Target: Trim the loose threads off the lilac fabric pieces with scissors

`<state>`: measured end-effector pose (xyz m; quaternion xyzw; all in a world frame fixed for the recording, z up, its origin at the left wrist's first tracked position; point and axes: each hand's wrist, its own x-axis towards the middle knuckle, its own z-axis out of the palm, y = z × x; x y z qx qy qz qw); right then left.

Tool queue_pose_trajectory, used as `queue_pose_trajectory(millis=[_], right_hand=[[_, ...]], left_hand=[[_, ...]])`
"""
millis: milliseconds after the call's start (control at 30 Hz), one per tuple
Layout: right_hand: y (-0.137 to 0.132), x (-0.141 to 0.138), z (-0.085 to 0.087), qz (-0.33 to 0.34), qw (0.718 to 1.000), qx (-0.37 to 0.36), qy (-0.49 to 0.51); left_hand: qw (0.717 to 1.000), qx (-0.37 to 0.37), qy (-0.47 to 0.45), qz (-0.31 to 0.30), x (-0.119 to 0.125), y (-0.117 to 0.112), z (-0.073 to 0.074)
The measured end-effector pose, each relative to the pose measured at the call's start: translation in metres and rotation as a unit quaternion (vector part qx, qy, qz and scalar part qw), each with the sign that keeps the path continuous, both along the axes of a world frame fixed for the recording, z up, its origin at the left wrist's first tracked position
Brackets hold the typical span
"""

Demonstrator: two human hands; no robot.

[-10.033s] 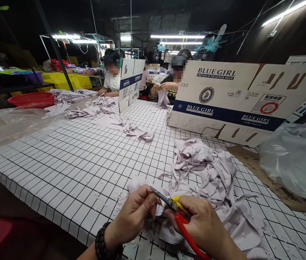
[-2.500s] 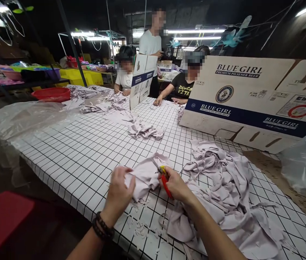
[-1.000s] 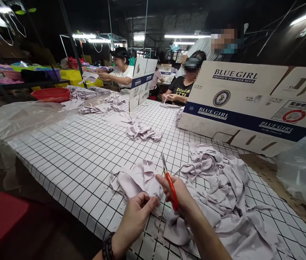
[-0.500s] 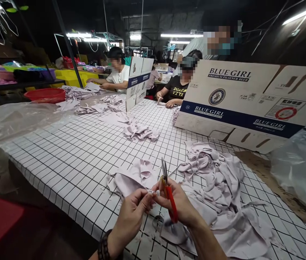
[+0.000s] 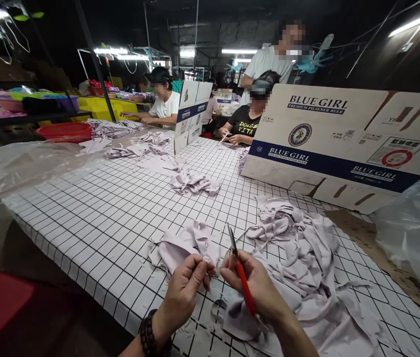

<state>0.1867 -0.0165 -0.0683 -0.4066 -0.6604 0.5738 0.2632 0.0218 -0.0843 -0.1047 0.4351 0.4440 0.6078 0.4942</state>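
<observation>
Head view: left fingers pinch crumpled lilac cloth; right fingers clasp red-handled metal scissors.

Grid-patterned table bears pale fabric heaps, 2 upright cardboard panels.

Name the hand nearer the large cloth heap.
Right: the right hand is at the left edge of the large cloth heap; the left hand is farther left, pinching a separate cloth.
</observation>
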Motion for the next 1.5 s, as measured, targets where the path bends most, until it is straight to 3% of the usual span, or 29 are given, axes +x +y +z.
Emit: queue_pose_trajectory(millis=[133, 267, 700, 1167, 1500], right_hand=[[-0.007, 0.021, 0.016, 0.023, 0.966, 0.123, -0.224], [-0.016, 0.02, 0.018, 0.017, 0.926, 0.193, -0.325], [-0.02, 0.011, 0.016, 0.0, 0.904, 0.271, -0.33], [-0.02, 0.013, 0.017, 0.005, 0.882, 0.285, -0.376], [-0.02, 0.013, 0.01, -0.001, 0.881, 0.306, -0.361]], left_hand=[[0.997, 0.019, 0.078, 0.002, -0.002, 0.001, 0.002], [0.989, 0.04, 0.139, 0.002, -0.001, 0.002, 0.002], [0.982, 0.072, 0.172, -0.02, -0.002, 0.003, 0.008], [0.982, 0.068, 0.173, -0.034, -0.006, 0.005, 0.007], [0.989, 0.043, 0.131, -0.055, -0.004, 0.002, 0.007]])
